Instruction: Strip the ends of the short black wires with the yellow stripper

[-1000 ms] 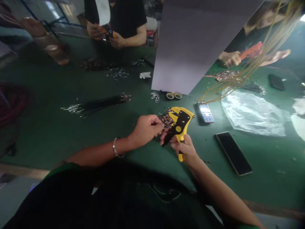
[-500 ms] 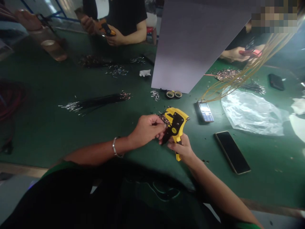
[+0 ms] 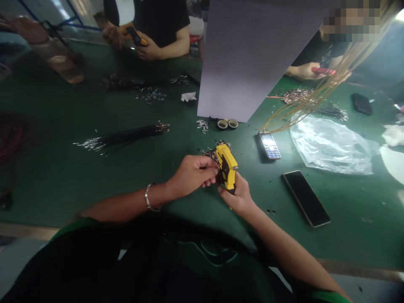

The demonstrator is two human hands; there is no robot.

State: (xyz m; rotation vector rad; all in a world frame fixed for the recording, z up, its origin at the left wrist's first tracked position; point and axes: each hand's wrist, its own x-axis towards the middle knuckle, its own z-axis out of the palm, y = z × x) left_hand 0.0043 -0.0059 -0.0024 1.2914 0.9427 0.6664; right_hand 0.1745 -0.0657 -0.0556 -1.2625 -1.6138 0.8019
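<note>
My right hand [image 3: 240, 195] is wrapped round the handle of a yellow and black wire stripper [image 3: 229, 164], whose head is turned edge-on towards me. Close by its jaws, my left hand [image 3: 194, 174] is closed in a pinch, the fingertips touching or nearly touching the tool. What lies between those fingers is too small to make out. Just beyond them, a heap of short wire ends [image 3: 211, 156] lies on the green table. Left of my hands lies a bundle of black wires [image 3: 126, 135] with bare, shiny ends.
A keypad phone [image 3: 270, 146], a dark smartphone [image 3: 306, 198] and a clear plastic bag [image 3: 334, 145] lie on the right. Two tape rolls [image 3: 227, 124] sit by an upright grey panel [image 3: 252, 59]. Yellowish wires [image 3: 328, 92] hang down. Two co-workers hold tools across the table.
The wire stripper has rotated in my right hand's grip, from its side face showing to edge-on. My left hand stays pinched beside the jaws. The whole view has shifted slightly.
</note>
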